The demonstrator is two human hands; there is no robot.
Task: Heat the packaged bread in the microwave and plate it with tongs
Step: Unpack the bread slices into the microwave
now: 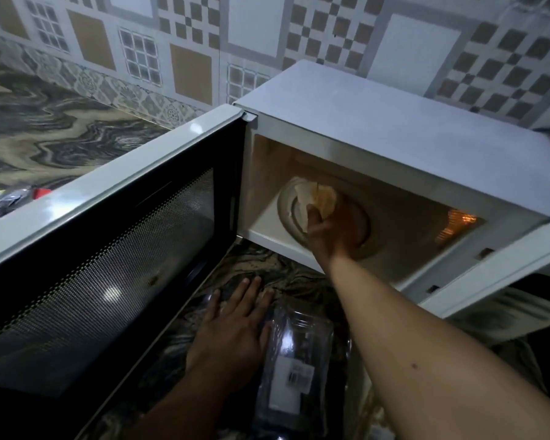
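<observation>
The white microwave (pixel 378 128) stands on the marble counter with its door (pixel 115 255) swung wide open to the left and its inside lamp lit. My right hand (pixel 326 235) reaches into the cavity and pinches a folded piece of flat bread (pixel 318 198) just above the glass turntable (pixel 288 214). My left hand (pixel 235 325) lies flat with fingers spread on the counter in front of the microwave, touching the edge of a clear plastic package (pixel 296 363) with a white barcode label.
The open door blocks the counter to the left of my hands. Behind its top edge lies a shiny wrapper with a red part (pixel 16 198). A patterned tile wall (pixel 204 42) runs along the back. The marble counter (pixel 45 134) extends far left.
</observation>
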